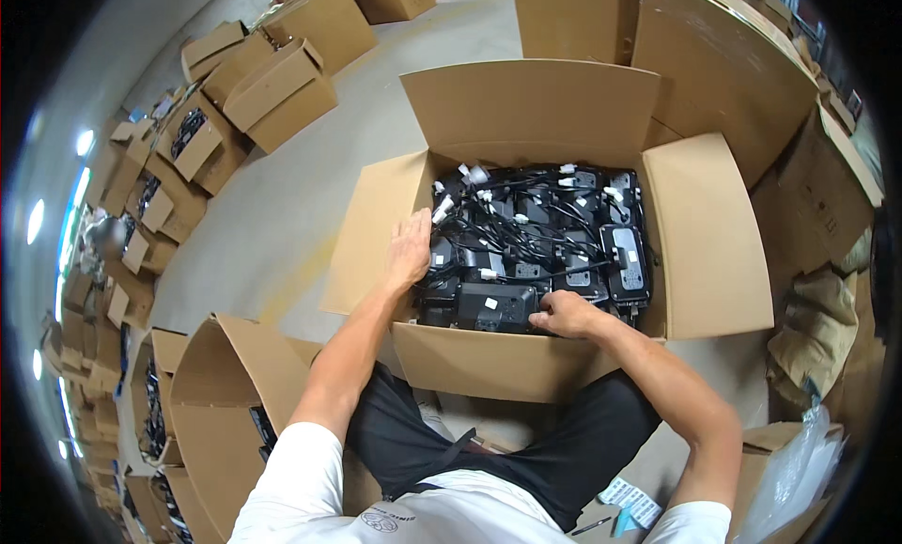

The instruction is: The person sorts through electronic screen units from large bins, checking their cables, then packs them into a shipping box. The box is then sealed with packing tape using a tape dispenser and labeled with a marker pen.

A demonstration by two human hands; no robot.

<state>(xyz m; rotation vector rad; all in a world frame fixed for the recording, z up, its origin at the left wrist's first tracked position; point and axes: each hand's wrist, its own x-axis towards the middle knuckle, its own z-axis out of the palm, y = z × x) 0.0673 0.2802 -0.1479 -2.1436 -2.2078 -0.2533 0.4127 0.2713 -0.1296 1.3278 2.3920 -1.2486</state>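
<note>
An open cardboard box (507, 364) stands before me, its flaps folded outward. Packed inside are several black rectangular electrical units with black cables (540, 234) and white plug connectors (443, 209). My left hand (409, 250) lies along the box's left edge, fingers stretched out and close to the connectors. At the front wall, my right hand (568, 315) is closed, its fingers curled beside the right end of a flat black unit (495, 305). What those fingers hold, if anything, is hidden. Another black unit (626, 262) stands on end along the right side.
Large cartons (723, 69) stand close behind and to the right. To the left, a row of open boxes (193, 140) holds more black cabled items. An open carton (221, 384) is near my left arm. Clear plastic bags (794, 469) and a pen (592, 525) lie at lower right.
</note>
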